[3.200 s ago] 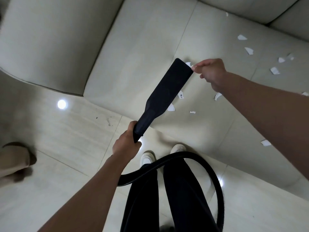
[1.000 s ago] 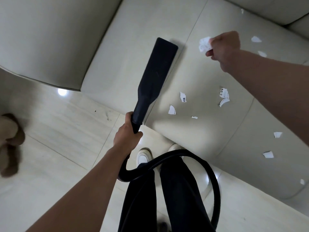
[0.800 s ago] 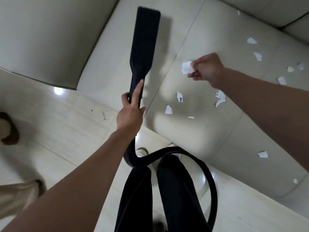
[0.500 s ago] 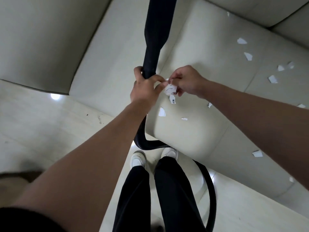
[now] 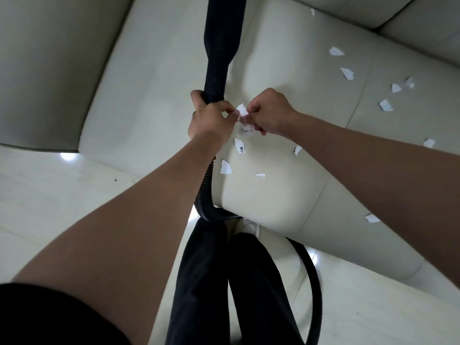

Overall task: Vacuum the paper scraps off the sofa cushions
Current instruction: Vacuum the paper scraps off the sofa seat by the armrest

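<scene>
About twelve paper scraps on the sofa (two more pinched) — one nozzle, one hose.

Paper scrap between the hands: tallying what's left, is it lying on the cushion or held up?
Held up. The left hand, also gripping the vacuum nozzle, and the right hand pinch the paper scrap above the cushion.

Soft, dim light is falling evenly over the sofa, bright spots are glaring on the glossy floor at nine and five o'clock, and straight edges are bowing outward.
</scene>
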